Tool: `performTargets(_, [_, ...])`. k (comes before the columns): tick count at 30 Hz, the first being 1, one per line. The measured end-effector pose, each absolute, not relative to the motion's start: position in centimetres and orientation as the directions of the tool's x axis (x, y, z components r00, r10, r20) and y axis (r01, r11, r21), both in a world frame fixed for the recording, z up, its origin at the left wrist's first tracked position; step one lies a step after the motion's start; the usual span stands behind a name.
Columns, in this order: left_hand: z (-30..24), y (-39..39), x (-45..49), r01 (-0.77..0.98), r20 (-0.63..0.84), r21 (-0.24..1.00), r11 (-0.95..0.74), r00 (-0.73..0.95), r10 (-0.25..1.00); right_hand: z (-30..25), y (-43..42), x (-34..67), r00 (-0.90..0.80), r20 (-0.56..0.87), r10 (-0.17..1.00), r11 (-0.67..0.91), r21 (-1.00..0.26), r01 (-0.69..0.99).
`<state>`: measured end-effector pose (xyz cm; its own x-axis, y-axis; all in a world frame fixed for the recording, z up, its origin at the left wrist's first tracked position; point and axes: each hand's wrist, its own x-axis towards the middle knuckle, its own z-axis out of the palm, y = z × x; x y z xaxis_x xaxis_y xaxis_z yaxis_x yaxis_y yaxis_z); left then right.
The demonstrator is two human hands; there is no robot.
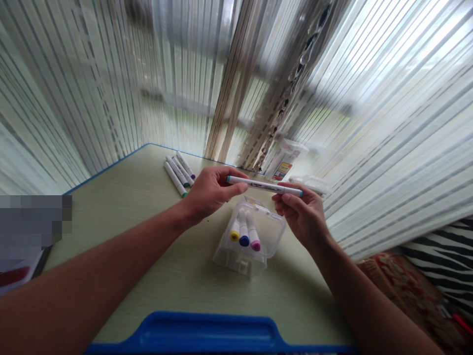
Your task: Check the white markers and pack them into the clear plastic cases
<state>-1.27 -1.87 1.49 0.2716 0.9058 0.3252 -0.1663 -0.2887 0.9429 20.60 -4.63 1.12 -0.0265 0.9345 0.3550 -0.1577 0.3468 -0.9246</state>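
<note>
A white marker (264,185) with teal ends is held level above the table. Pinching its left end is my left hand (218,187), thumb in front and fingers behind. On the right end my right hand (305,209) grips it between thumb and fingers. Below the marker stands a clear plastic case (240,259) with its lid open. Three markers sit in the case: a yellow-tipped marker (235,232), a blue-tipped marker (244,236) and a pink-tipped marker (254,240). Left of my left hand lie several loose white markers (175,178), among them green and purple tips.
The pale green table (148,291) has a blue edge and a blue tray recess (207,335) at the front. A clear package (284,165) stands at the back right beside crumpled clear plastic (312,183). Striped curtains (177,88) hang right behind the table.
</note>
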Motion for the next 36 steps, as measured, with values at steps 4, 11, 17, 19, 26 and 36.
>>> performTargets(4, [1.48, -1.89, -1.23, -0.199, 0.34, 0.936, -0.291, 0.289, 0.895, 1.16, -4.66, 20.58, -0.014, 0.346, 0.938, 0.339, -0.926, -0.164])
performTargets(11, [1.25, -1.77, -1.26, -0.149, 0.332, 0.942, -0.301, 0.287, 0.898, 1.1, -4.63, 20.48, 0.009, 0.336, 0.942, 0.334, -0.934, -0.129])
performTargets(17, [1.18, -1.62, -1.22, -0.171, 0.318, 0.945, -0.28, 0.277, 0.907, 1.31, -4.69, 20.33, 0.023, 0.314, 0.949, 0.314, -0.939, -0.139])
performTargets(19, [1.26, -1.64, -1.14, -0.193, 0.299, 0.948, -0.252, 0.276, 0.914, 1.43, -4.72, 20.33, 0.032, 0.312, 0.95, 0.313, -0.938, -0.152])
performTargets(26, [1.27, -1.64, -1.16, -0.19, 0.311, 0.945, -0.266, 0.277, 0.909, 1.39, -4.74, 20.35, 0.023, 0.336, 0.942, 0.335, -0.928, -0.161])
performTargets(36, [1.34, -1.84, -1.26, -0.13, 0.329, 0.944, -0.305, 0.275, 0.903, 1.41, -4.8, 20.14, 0.02, 0.328, 0.944, 0.328, -0.939, -0.105])
